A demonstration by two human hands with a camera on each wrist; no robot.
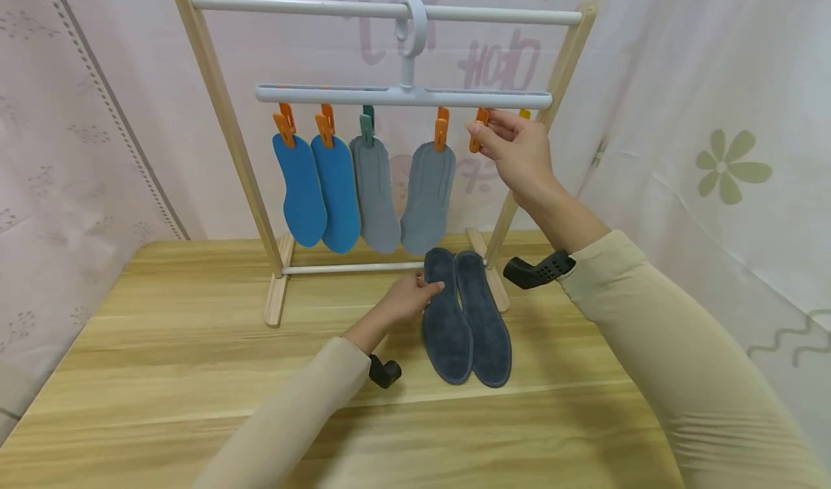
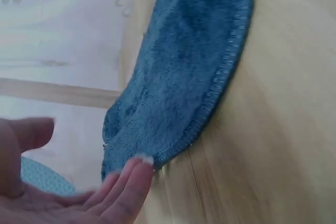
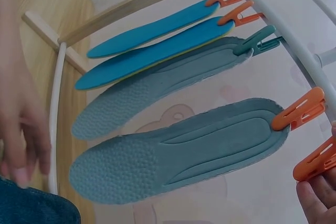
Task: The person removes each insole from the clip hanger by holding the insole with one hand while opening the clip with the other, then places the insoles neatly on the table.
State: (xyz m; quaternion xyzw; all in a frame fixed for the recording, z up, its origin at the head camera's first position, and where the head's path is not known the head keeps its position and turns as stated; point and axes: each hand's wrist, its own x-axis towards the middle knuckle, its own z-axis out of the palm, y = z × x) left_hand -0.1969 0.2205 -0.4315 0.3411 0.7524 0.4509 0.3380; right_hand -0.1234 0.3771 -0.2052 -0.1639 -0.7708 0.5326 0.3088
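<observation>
Two dark blue fuzzy insoles [image 1: 448, 334] lie side by side on the table. My left hand [image 1: 407, 298] is at the upper end of the left one; in the left wrist view its fingertips meet the stitched edge of the insole [image 2: 173, 77], thumb held apart. Up at the hanger bar, my right hand [image 1: 519, 150] pinches an orange clothespin [image 1: 479, 132] that carries no insole. To its left, another orange clothespin [image 1: 441, 134] holds a grey insole [image 1: 428, 197]. A second grey insole [image 1: 376, 193] hangs from a green clothespin [image 1: 367, 128].
Two blue insoles [image 1: 304, 193] hang at the left from orange clothespins. The white hanger [image 1: 402, 96] hooks over the rail of a wooden rack [image 1: 223, 114]. A yellow clothespin [image 1: 524, 114] shows behind my right hand. Patterned curtains stand behind the wooden table [image 1: 195, 373].
</observation>
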